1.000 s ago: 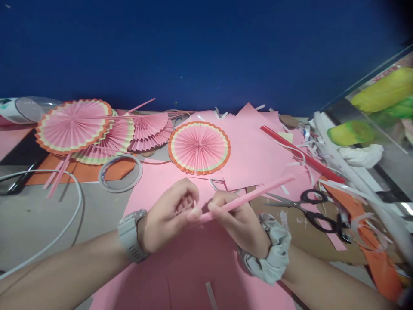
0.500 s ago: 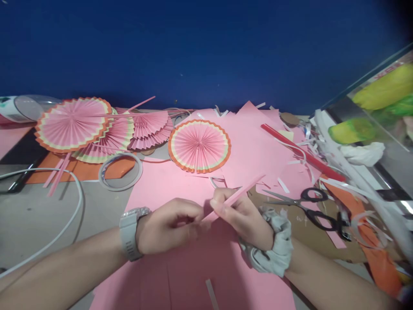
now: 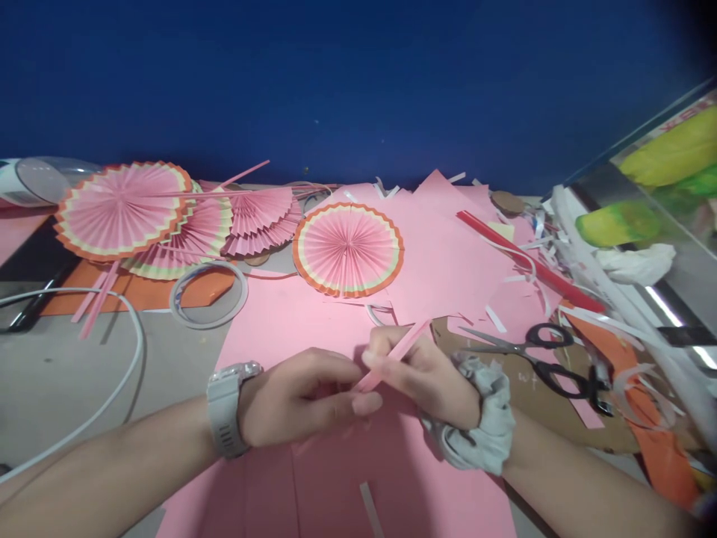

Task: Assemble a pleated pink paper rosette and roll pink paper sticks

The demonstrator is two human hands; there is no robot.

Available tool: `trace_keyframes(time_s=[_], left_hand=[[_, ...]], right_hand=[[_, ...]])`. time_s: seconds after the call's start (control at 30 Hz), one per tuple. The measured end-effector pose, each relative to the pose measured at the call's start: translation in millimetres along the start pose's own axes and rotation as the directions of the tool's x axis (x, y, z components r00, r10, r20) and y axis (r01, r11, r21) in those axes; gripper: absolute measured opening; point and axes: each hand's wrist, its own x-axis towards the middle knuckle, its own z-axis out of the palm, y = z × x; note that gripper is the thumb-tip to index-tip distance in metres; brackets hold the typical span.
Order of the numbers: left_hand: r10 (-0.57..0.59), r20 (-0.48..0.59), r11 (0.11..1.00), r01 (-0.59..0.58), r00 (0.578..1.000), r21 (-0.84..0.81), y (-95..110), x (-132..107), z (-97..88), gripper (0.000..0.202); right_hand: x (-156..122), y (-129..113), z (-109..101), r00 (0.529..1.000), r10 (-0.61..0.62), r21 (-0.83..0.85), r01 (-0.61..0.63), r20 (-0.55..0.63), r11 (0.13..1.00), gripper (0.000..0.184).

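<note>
Both my hands meet low in the middle, over a large pink paper sheet [image 3: 280,321]. My left hand [image 3: 296,396], with a grey watch at the wrist, is closed in a pinch on the near end of a narrow folded pink paper strip [image 3: 395,353]. My right hand [image 3: 426,377], a grey scrunchie on its wrist, is closed round the same strip a little further up. The strip's free end points up and to the right. A finished round pleated fan [image 3: 347,249] with an orange and yellow rim lies just beyond my hands.
Several more pleated fans [image 3: 123,213] lie at the back left, by a tape ring [image 3: 208,294] and a white cable [image 3: 120,373]. Black-handled scissors [image 3: 538,355] rest to the right among paper scraps, a red strip [image 3: 526,269] and orange paper [image 3: 666,456]. A blue wall stands behind.
The strip has slid back through my right hand, so much less of it sticks out to the right. My left hand has lowered and turned flatter, its fingers stretched toward the right.
</note>
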Motion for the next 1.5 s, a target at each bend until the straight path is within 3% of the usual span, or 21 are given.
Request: trace_keyframes(time_s=[0.1, 0.3, 0.43, 0.53, 0.63, 0.73, 0.83, 0.97, 1.1, 1.2, 1.37, 1.5], left_hand=[[0.005, 0.015, 0.998, -0.004, 1.000, -0.067, -2, 1, 2.2, 0.037], [-0.037, 0.074, 0.993, 0.045, 0.997, -0.111, 1, -1, 0.1, 0.042], [-0.006, -0.007, 0.997, 0.006, 1.000, -0.081, 1, -1, 2.8, 0.038], [-0.041, 0.008, 0.996, 0.041, 0.999, -0.082, 1, 1, 3.4, 0.041], [-0.080, -0.003, 0.990, 0.079, 0.997, -0.119, 3, 2, 0.7, 0.045], [-0.060, 0.000, 0.982, 0.059, 0.998, -0.181, 4, 0, -2.4, 0.042], [-0.051, -0.017, 0.968, 0.045, 0.999, -0.246, 2, -1, -3.4, 0.040], [-0.010, -0.158, 0.979, -0.022, 0.987, -0.201, -1, 1, -2.6, 0.041], [0.039, -0.151, 0.995, -0.052, 0.988, -0.082, 0, 4, 0.0, 0.040], [0.061, -0.127, 0.998, -0.065, 0.990, -0.024, 1, 2, 1.7, 0.039], [0.248, -0.289, 0.952, -0.176, 0.925, 0.251, -1, -2, 0.6, 0.030], [0.201, -0.291, 0.953, -0.119, 0.935, 0.278, -2, -1, -1.2, 0.022]], right_hand=[[-2, 6, 4, 0.994, 0.055, 0.069, -0.062, 0.092, 0.996, 0.029], [2, -2, -3, 0.995, -0.053, 0.098, 0.061, -0.082, 0.993, 0.033], [-1, -1, -1, 1.000, -0.001, 0.016, 0.002, -0.023, 1.000, 0.033], [-2, 2, 1, 1.000, 0.021, -0.023, -0.020, 0.006, 1.000, 0.031], [0, 3, 0, 0.993, -0.035, 0.042, 0.040, -0.111, 0.998, 0.031], [5, 2, -3, 0.958, -0.048, 0.247, 0.121, -0.282, 0.961, 0.032], [7, 1, -3, 0.940, -0.061, 0.321, 0.175, -0.334, 0.931, 0.034], [1, 1, 3, 0.975, -0.173, 0.089, 0.187, -0.140, 0.978, 0.037], [-4, 0, 6, 0.991, -0.137, -0.156, 0.135, -0.005, 0.979, 0.027], [-3, -1, 5, 0.992, -0.124, -0.152, 0.123, 0.000, 0.981, 0.029], [-2, 0, 2, 0.999, 0.044, 0.086, -0.045, 0.011, 0.995, 0.033], [-2, 2, -1, 0.992, 0.076, 0.017, -0.078, 0.097, 0.997, 0.031]])
